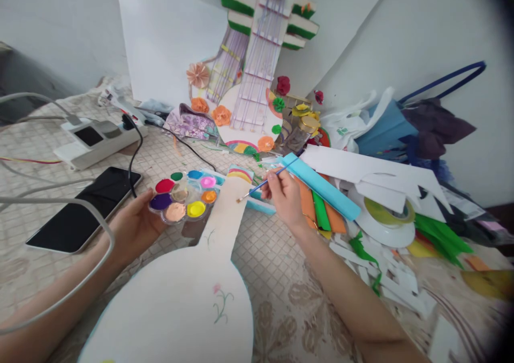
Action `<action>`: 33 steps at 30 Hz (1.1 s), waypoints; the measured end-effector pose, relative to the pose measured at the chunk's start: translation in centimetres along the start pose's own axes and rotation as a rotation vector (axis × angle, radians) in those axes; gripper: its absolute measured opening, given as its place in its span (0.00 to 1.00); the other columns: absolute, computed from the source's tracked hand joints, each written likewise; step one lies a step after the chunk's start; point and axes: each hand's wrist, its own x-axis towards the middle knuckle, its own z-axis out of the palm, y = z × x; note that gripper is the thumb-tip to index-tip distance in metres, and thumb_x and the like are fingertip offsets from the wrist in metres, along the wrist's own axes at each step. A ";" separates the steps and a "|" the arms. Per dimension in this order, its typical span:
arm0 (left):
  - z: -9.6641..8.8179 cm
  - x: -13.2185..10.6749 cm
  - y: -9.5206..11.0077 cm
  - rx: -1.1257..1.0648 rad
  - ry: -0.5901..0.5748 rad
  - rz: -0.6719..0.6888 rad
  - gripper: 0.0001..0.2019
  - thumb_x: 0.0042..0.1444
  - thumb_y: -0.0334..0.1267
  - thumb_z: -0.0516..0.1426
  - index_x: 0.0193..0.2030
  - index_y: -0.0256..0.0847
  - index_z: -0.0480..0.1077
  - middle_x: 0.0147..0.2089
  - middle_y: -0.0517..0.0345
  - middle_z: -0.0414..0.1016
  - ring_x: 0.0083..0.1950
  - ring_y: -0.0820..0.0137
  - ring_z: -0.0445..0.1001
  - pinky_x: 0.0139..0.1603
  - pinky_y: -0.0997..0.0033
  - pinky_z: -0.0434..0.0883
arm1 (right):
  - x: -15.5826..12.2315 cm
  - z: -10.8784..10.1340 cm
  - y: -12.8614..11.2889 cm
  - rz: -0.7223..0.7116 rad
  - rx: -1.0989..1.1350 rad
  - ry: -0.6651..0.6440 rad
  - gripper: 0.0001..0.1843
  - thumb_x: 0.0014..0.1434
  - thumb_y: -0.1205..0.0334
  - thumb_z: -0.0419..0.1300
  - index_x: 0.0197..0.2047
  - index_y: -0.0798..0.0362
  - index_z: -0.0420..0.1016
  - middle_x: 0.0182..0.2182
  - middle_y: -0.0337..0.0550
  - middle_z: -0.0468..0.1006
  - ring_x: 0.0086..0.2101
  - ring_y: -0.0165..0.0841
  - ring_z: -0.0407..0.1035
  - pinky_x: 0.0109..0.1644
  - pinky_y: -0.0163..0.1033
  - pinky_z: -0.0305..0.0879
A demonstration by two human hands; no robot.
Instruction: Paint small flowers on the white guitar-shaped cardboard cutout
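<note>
My left hand (138, 221) grips the edge of a clear round paint palette (179, 193), its wells filled with red, purple, peach, yellow, orange, pink, blue and green paint. Pinched in my right hand (284, 194) is a thin blue paintbrush (263, 183). Its tip is over, perhaps touching, the neck of a white guitar-shaped cutout (172, 304); contact is hard to tell. The cutout carries a small painted pink flower with a green stem, another green sprig on the neck, and a painted rainbow (240, 174) near the neck's end.
A decorated paper guitar (261, 58) leans at the back. A black tablet (86, 210) and a power strip (100, 144) with trailing cables lie left. On the right are a blue paper roll (321, 186), yellow tape (387, 210), white card (373, 173) and paper scraps (401, 285).
</note>
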 end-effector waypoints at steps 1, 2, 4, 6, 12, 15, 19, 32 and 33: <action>-0.1 0.0 0.0 -0.003 -0.001 -0.003 0.16 0.65 0.30 0.45 0.39 0.36 0.74 0.32 0.49 0.83 0.34 0.63 0.83 0.35 0.67 0.81 | 0.2 -0.2 -0.1 -0.026 -0.015 0.051 0.15 0.64 0.48 0.55 0.34 0.51 0.67 0.22 0.34 0.72 0.20 0.25 0.68 0.25 0.32 0.64; -0.1 0.0 0.0 -0.005 -0.004 -0.007 0.16 0.65 0.29 0.45 0.38 0.36 0.74 0.31 0.50 0.83 0.33 0.64 0.83 0.35 0.68 0.81 | 0.3 -0.4 -0.2 -0.039 -0.009 0.072 0.15 0.65 0.48 0.55 0.34 0.51 0.67 0.22 0.34 0.72 0.20 0.25 0.68 0.25 0.32 0.64; -0.1 0.1 -0.1 0.005 -0.009 -0.011 0.16 0.66 0.29 0.44 0.38 0.35 0.73 0.30 0.50 0.82 0.31 0.65 0.82 0.35 0.68 0.80 | 0.3 -0.4 -0.4 -0.019 0.045 0.012 0.15 0.65 0.48 0.55 0.34 0.51 0.67 0.22 0.34 0.72 0.20 0.25 0.68 0.24 0.32 0.64; 0.0 0.1 -0.2 0.024 -0.017 -0.001 0.17 0.66 0.30 0.43 0.40 0.35 0.73 0.30 0.49 0.82 0.31 0.64 0.82 0.34 0.67 0.80 | 0.2 -0.3 -0.3 0.019 0.090 -0.113 0.16 0.65 0.47 0.55 0.34 0.51 0.68 0.22 0.34 0.73 0.20 0.26 0.68 0.24 0.32 0.64; 0.1 0.1 -0.3 0.018 -0.007 0.018 0.16 0.66 0.31 0.43 0.43 0.33 0.73 0.32 0.48 0.83 0.32 0.64 0.82 0.32 0.66 0.80 | 0.3 -0.4 0.2 -0.088 -0.018 0.046 0.14 0.65 0.48 0.55 0.36 0.51 0.68 0.23 0.34 0.73 0.21 0.25 0.70 0.25 0.31 0.66; 0.1 0.1 -0.3 -0.004 0.010 0.015 0.16 0.66 0.30 0.44 0.40 0.34 0.73 0.30 0.49 0.82 0.29 0.65 0.82 0.30 0.68 0.80 | 0.2 -0.2 0.1 -0.070 0.067 -0.032 0.14 0.66 0.49 0.55 0.35 0.51 0.68 0.23 0.34 0.74 0.21 0.26 0.70 0.25 0.32 0.66; 0.1 0.0 -0.2 0.005 0.014 0.021 0.17 0.66 0.30 0.43 0.39 0.35 0.73 0.32 0.46 0.83 0.31 0.63 0.82 0.31 0.67 0.80 | 0.0 -0.1 0.2 -0.030 0.063 -0.147 0.15 0.66 0.48 0.54 0.36 0.51 0.68 0.24 0.35 0.75 0.21 0.26 0.71 0.25 0.32 0.67; 0.2 0.2 -0.3 0.027 0.017 0.027 0.18 0.66 0.30 0.43 0.38 0.34 0.74 0.31 0.48 0.82 0.30 0.64 0.82 0.33 0.66 0.80 | -0.4 -0.2 -0.4 -0.118 -0.083 -0.073 0.11 0.67 0.54 0.53 0.37 0.51 0.69 0.25 0.35 0.75 0.24 0.26 0.72 0.28 0.32 0.69; 0.2 0.2 -0.3 0.019 0.020 0.025 0.18 0.66 0.30 0.43 0.38 0.34 0.74 0.30 0.50 0.82 0.29 0.66 0.82 0.33 0.67 0.80 | -0.5 -0.2 -0.5 -0.143 -0.109 -0.035 0.11 0.68 0.54 0.53 0.38 0.51 0.69 0.26 0.35 0.74 0.24 0.26 0.72 0.28 0.32 0.69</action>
